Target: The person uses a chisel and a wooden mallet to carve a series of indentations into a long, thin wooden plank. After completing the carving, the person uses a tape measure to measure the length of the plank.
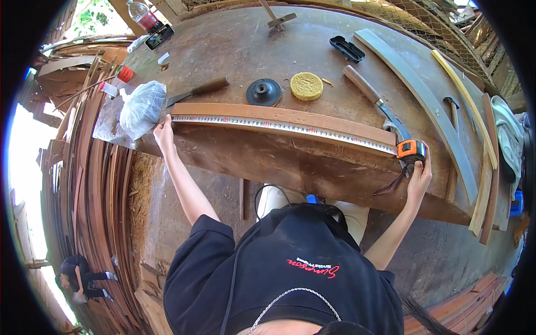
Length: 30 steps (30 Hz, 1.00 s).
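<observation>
A tape measure's white blade [279, 126] is stretched along the front edge of a narrow brown wooden board [290, 116] on the table. At the board's left end, my left hand [163, 134] pinches the tip of the blade. My right hand [420, 176] grips the orange and black tape measure case [411, 151] at the right end; some of its fingers are hidden behind the case. A tool with a wooden handle [362, 84] and metal head lies partly behind the case. A dark strap-like piece [392, 183] hangs by the table edge below it.
Beyond the board lie a wooden-handled blade [201, 90], a black disc [264, 92] and a yellow round pad [306, 86]. A filled plastic bag [142, 109] sits beside my left hand. Rightward are a long grey strip [424, 100], a hammer [451, 106] and wooden strips [469, 95].
</observation>
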Each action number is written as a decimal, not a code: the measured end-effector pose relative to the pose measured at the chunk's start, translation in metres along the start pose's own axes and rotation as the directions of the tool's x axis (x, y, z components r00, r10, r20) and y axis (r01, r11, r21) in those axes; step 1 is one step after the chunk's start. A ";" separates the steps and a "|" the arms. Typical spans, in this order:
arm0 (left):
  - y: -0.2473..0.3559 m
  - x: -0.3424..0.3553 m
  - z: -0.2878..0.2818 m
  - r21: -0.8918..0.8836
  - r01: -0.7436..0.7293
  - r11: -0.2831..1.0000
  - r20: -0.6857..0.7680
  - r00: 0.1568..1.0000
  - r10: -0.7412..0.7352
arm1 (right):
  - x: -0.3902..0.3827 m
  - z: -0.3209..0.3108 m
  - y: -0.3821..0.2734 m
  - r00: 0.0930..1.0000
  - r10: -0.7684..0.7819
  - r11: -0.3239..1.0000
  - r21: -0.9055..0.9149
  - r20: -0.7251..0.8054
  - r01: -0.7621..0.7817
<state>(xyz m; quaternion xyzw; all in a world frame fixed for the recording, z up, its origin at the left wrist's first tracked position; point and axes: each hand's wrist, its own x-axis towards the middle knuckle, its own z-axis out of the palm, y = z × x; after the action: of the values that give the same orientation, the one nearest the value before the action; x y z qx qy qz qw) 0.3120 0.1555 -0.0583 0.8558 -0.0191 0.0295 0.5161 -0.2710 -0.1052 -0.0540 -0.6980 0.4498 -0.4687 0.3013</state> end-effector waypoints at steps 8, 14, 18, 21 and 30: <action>-0.004 -0.003 0.006 -0.069 -0.045 0.997 -0.056 0.998 0.041 | -0.007 0.008 -0.006 0.998 -0.038 0.998 -0.060 -0.046 0.035; -0.005 0.000 0.006 -0.023 -0.023 0.999 -0.064 0.998 0.022 | -0.008 0.010 -0.005 0.994 -0.072 0.995 -0.081 -0.077 0.066; -0.006 -0.001 0.007 -0.044 -0.022 0.999 -0.065 0.998 0.020 | -0.009 0.010 -0.004 0.998 -0.020 0.998 -0.066 -0.055 0.016; -0.007 -0.002 0.008 -0.072 -0.062 0.995 -0.091 0.994 0.056 | -0.009 0.010 -0.003 0.998 -0.009 0.998 -0.066 -0.059 0.005; 0.001 -0.013 0.009 -0.127 -0.097 0.987 -0.103 0.991 0.084 | -0.008 0.011 -0.002 0.998 -0.010 0.999 -0.040 -0.066 0.007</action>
<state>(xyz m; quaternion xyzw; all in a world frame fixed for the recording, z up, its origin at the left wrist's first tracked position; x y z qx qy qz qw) 0.2989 0.1473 -0.0621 0.8155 -0.0347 0.0932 0.5701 -0.2608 -0.0969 -0.0594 -0.6899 0.4659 -0.4839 0.2701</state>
